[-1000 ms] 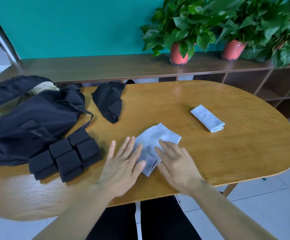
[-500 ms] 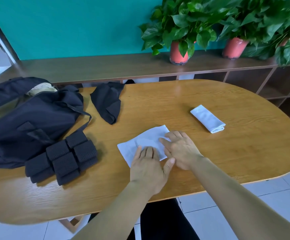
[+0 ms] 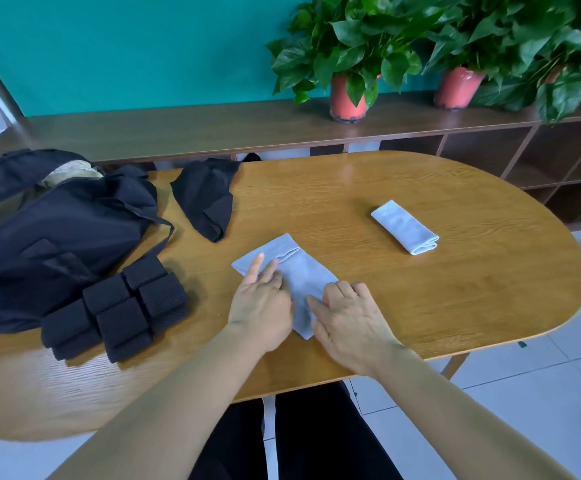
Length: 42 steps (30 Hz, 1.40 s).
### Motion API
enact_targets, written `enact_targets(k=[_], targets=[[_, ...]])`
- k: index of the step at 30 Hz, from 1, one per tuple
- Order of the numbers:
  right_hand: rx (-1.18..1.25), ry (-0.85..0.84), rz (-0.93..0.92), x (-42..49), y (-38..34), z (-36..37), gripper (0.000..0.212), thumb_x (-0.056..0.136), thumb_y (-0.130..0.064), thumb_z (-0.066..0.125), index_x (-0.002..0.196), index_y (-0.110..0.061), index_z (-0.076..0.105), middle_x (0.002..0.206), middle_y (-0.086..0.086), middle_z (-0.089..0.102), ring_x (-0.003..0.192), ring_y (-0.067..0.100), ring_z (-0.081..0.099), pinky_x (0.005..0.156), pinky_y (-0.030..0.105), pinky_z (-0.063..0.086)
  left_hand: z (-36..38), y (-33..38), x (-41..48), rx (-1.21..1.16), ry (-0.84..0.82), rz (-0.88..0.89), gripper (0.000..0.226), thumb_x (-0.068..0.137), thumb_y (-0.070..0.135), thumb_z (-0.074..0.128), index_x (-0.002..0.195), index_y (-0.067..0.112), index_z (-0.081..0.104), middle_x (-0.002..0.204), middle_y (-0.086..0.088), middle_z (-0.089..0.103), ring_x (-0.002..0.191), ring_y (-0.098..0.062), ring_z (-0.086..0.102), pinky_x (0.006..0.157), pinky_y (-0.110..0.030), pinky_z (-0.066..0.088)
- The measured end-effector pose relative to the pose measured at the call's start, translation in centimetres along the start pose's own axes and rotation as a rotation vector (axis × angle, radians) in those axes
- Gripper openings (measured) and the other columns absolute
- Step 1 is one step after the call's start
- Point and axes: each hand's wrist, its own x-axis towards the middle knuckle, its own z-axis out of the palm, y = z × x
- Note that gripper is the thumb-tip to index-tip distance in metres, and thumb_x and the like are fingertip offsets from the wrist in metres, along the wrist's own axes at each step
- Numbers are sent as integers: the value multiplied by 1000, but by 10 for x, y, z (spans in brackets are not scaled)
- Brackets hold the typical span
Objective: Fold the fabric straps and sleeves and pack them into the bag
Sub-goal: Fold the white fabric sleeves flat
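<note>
Pinning the grey sleeve (image 3: 302, 275) to the table (image 3: 420, 306), my left hand (image 3: 263, 306) lies on its far-left half, fingers straight and reaching toward the cuff. My right hand (image 3: 349, 320) sits at the near-right part, fingers curled round the right-hand edge with the thumb on top of the cloth, pinching it. The sleeve's long axis runs diagonally, from the cuff at far left down to a corner near the table edge, between my wrists. So the fold, I judge, follows that line: the right hand carries its end up and left onto the cuff while the left anchors. The bag (image 3: 57, 230) lies well off to my left, nearer the left hand. A folded sleeve (image 3: 405, 227) lies well apart on the right.
</note>
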Motion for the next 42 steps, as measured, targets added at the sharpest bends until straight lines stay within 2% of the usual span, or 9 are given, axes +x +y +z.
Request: enact_targets(k=[7, 14, 16, 19, 22, 26, 29, 36, 42], targets=[[1, 20, 22, -7, -32, 0, 42, 88, -38, 33, 95, -12, 65, 83, 5, 53, 79, 26, 49, 73, 38, 34, 5, -17, -3, -27, 44, 62, 52, 100, 21, 20, 151, 14, 19, 161, -4, 9, 147, -17, -15, 111, -38, -23], [55, 161, 44, 0, -10, -8, 36, 86, -30, 35, 95, -15, 67, 87, 1, 61, 87, 26, 56, 73, 34, 33, 17, -16, -27, -243, 243, 78, 51, 97, 17, 31, 148, 15, 31, 159, -8, 19, 148, -18, 6, 114, -33, -17], [36, 134, 13, 5, 3, -6, 44, 86, -29, 35, 113, -11, 65, 107, 4, 65, 104, 26, 59, 85, 33, 35, 19, -6, -37, -314, 241, 100, 51, 95, 26, 26, 140, 12, 46, 150, -10, 40, 141, -19, 32, 115, -32, -9], [81, 26, -55, 2, 10, 2, 47, 90, -29, 31, 119, -9, 63, 123, 6, 63, 115, 22, 59, 94, 32, 45, 29, 4, -47, -350, 198, 123, 70, 90, 44, 8, 143, 12, 41, 151, -4, 37, 141, -15, 32, 116, -33, -7], [130, -12, -58, -10, 4, 5, 46, 89, -31, 33, 116, -11, 65, 123, 7, 64, 112, 20, 61, 89, 32, 50, 30, 1, -52, -318, 131, 112, 64, 91, 53, 27, 127, 12, 59, 135, -3, 58, 127, -15, 52, 114, -38, 9], [133, -62, -87, -26, -6, 7, 51, 93, -38, 31, 125, -11, 59, 134, 9, 56, 121, 22, 55, 95, 34, 47, 33, -13, -67, -280, 141, 171, 98, 80, 82, 17, 147, 13, 34, 156, 1, 28, 144, -9, 23, 116, -38, -8], [153, -90, -118, -37, -15, 5, 60, 95, -51, 30, 132, -10, 54, 140, 12, 50, 127, 25, 49, 100, 37, 44, 33, -18, -79, -250, 169, 213, 112, 68, 92, 19, 146, 13, 37, 154, 1, 33, 142, -8, 28, 116, -38, -13], [129, -38, -237, -59, -23, 5, 59, 86, -51, 47, 130, -12, 56, 138, 14, 51, 125, 26, 51, 100, 39, 44, 36, -24, -101, -228, 278, 288, 77, 61, 66, 73, 119, 16, 66, 125, 2, 64, 111, -9, 63, 115, -43, 4], [238, 183, -265, -65, -24, 10, 34, 77, -26, 50, 103, -14, 69, 116, 5, 66, 101, 22, 63, 80, 35, 51, 40, -22, -111, -367, 423, 234, 34, 82, 51, 52, 96, 28, 72, 105, 15, 71, 90, -1, 67, 114, -38, 16]])
